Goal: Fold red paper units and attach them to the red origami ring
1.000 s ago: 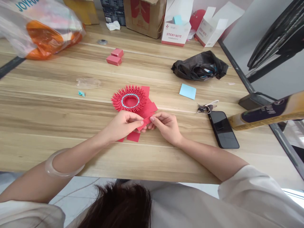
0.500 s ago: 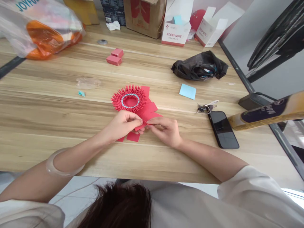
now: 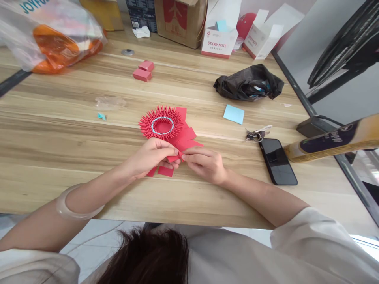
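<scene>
Between my two hands is a small piece of red paper [image 3: 174, 158], partly covered by the fingers. My left hand [image 3: 155, 156] is closed, its thumb pressing the paper from above and fingers underneath. Opposite it, the thumb and index finger of my right hand [image 3: 205, 162] pinch the paper's right end. Just beyond lies a round ring of folded red paper pieces [image 3: 161, 123], spiky outside, with a pale blue band around its centre. Flat red paper sheets [image 3: 186, 136] are spread under and beside the ring; more stick out below my left hand.
Two red paper blocks [image 3: 143, 75] lie further back. To the right are a blue sticky-note pad [image 3: 233, 114], keys [image 3: 254, 135], a phone [image 3: 278, 161] and a black plastic bag [image 3: 248, 83]. Sticky-note boxes [image 3: 218, 42] and a cardboard box [image 3: 181, 23] line the back; a plastic bag [image 3: 59, 43] stands left.
My right fingertips have shifted slightly left and drawn closer together on the end of the red paper. My left hand keeps nearly the same place; the ring and sheets have not moved.
</scene>
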Tool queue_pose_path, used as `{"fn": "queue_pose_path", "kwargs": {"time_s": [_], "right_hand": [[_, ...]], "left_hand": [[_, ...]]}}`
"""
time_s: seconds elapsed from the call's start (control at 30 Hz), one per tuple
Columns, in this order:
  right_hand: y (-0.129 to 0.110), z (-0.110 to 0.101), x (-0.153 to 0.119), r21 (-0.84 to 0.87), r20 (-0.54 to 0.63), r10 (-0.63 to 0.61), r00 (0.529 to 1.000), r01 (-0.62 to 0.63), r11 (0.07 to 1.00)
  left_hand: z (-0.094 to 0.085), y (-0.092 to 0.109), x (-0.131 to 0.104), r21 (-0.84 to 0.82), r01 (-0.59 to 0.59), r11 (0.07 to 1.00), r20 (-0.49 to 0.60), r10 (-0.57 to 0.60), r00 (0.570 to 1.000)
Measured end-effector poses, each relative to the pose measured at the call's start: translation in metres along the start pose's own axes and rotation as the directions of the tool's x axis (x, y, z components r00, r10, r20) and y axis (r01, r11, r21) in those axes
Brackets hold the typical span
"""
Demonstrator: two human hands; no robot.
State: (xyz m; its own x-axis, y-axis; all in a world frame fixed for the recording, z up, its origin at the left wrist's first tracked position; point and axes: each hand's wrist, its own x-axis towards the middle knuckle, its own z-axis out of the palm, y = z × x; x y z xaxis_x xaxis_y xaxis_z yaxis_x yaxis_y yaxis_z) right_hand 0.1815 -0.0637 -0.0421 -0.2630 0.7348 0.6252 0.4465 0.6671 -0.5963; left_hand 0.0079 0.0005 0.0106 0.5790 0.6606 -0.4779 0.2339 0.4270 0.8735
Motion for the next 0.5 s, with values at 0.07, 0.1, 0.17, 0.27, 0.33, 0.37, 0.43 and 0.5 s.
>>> {"fn": "queue_pose_path", "kwargs": {"time_s": [0.07, 0.1, 0.17, 0.27, 0.33, 0.37, 0.43, 0.5], "right_hand": [[0.0015, 0.0004, -0.0013, 0.015, 0.016, 0.021, 1.0, -0.022, 1.0], [0.002, 0.0004, -0.0017, 0.019, 0.021, 0.032, 0.999, -0.032, 0.999], [0.0023, 0.0003, -0.0019, 0.019, 0.023, 0.04, 0.999, -0.04, 0.999], [0.0015, -0.0002, -0.0008, 0.008, 0.029, 0.03, 0.999, -0.03, 1.0], [0.001, -0.0003, -0.0001, -0.007, 0.039, 0.016, 0.999, -0.016, 1.0], [0.0008, -0.0003, 0.0002, -0.016, 0.041, 0.011, 0.999, -0.01, 1.0], [0.0006, -0.0002, 0.0005, -0.028, 0.038, -0.002, 0.999, 0.003, 1.0], [0.0005, 0.0, 0.0008, -0.038, 0.029, -0.025, 0.999, 0.026, 0.999]], "left_hand": [[-0.0007, 0.0008, -0.0003, -0.027, 0.029, 0.999, 0.008, -0.029, 1.0], [-0.0011, 0.0013, -0.0005, -0.036, 0.042, 0.998, 0.014, -0.041, 0.999], [-0.0017, 0.0023, -0.0007, -0.046, 0.052, 0.998, 0.026, -0.051, 0.998], [-0.0019, 0.0035, -0.0007, -0.039, 0.045, 0.998, 0.04, -0.043, 0.998], [-0.0015, 0.0036, -0.0005, -0.022, 0.039, 0.999, 0.043, -0.038, 0.998], [-0.0013, 0.0035, -0.0004, -0.013, 0.035, 0.999, 0.042, -0.034, 0.999], [-0.0011, 0.003, 0.0, 0.008, 0.017, 1.0, 0.042, -0.017, 0.999], [-0.001, 0.0025, 0.0004, 0.036, -0.008, 0.999, 0.05, 0.006, 0.999]]}}
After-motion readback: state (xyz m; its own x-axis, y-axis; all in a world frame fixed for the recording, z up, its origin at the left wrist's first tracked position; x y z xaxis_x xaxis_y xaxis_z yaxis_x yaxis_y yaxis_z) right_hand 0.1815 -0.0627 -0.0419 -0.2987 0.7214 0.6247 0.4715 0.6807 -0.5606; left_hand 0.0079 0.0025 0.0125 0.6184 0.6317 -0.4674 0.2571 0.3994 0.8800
